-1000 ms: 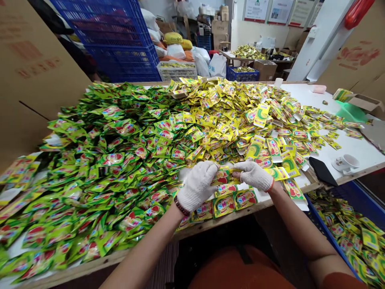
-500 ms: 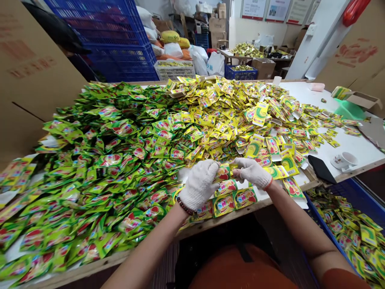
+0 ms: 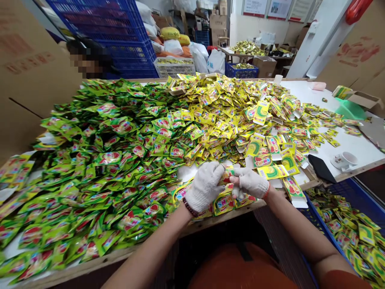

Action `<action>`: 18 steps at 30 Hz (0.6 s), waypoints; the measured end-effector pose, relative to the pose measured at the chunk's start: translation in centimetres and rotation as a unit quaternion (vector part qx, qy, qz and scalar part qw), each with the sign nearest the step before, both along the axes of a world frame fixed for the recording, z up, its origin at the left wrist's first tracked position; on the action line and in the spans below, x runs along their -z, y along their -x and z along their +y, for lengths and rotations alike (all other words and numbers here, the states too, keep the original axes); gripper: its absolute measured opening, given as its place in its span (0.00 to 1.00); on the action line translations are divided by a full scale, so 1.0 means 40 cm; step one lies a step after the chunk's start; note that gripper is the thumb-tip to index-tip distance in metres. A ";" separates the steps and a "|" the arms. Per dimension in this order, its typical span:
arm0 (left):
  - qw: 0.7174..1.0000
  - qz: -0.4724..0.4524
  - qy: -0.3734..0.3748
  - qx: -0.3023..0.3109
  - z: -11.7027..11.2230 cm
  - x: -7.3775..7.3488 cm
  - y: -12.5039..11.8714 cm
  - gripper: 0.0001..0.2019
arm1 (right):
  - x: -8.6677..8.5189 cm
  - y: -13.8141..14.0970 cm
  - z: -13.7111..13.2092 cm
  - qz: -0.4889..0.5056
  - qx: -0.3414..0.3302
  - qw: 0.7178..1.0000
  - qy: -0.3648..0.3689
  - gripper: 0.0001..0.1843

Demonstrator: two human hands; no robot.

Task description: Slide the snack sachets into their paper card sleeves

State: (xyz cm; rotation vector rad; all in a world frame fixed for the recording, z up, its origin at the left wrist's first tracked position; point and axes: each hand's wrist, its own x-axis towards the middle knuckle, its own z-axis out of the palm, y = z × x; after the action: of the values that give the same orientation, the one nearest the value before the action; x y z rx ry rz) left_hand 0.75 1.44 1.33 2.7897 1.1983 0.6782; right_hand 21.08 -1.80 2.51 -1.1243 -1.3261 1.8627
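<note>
In a white knit glove, my left hand (image 3: pixel 207 187) grips the left end of a small yellow-green printed box (image 3: pixel 227 173) with colourful lettering. My right hand (image 3: pixel 250 183), gloved too, has its fingers closed at the box's right end; its fingertips partly cover it. Beneath the hands, several similar printed boxes (image 3: pixel 224 204) lie in rows by the table's front edge, partly hidden by the gloves. A large heap of green sachets (image 3: pixel 120 160) with red fruit pictures spreads to the left. Yellow printed boxes (image 3: pixel 222 104) are piled behind the hands and to the right.
A black phone (image 3: pixel 321 168) and a white cup (image 3: pixel 344 160) are at the table's right. Below stands a blue crate (image 3: pixel 314 212) of packed boxes. Cardboard (image 3: pixel 24 88) borders the left side; another person's head (image 3: pixel 90 58) shows behind, near stacked blue crates (image 3: pixel 129 60).
Both hands have shifted slightly right with the box between them. My right hand's fingers now reach lower, over the rows. At the back left, the other person's head has come further into view.
</note>
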 end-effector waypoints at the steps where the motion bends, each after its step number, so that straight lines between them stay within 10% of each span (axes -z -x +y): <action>1: 1.000 0.011 0.015 0.006 -0.003 -0.001 -0.004 0.23 | 0.006 0.002 -0.004 0.012 -0.021 1.000 0.010 0.32; 6: 0.992 0.070 0.108 -0.011 -0.032 0.005 -0.007 0.25 | 0.003 -0.015 -0.005 -0.043 -0.052 0.997 0.046 0.27; 10: 0.989 0.099 0.113 -0.006 -0.049 0.002 -0.004 0.28 | -0.014 -0.036 0.034 -0.210 0.079 0.973 -0.045 0.16; 18: 0.969 0.144 0.155 -0.131 0.109 -0.025 -0.005 0.11 | 0.060 0.036 0.213 -0.529 0.090 0.791 -0.293 0.15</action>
State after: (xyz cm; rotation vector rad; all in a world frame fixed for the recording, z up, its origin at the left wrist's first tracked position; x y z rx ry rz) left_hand 0.94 5.79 2.34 2.5484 1.5843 0.0737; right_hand 19.63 6.73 0.12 -1.8996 -2.0502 0.4524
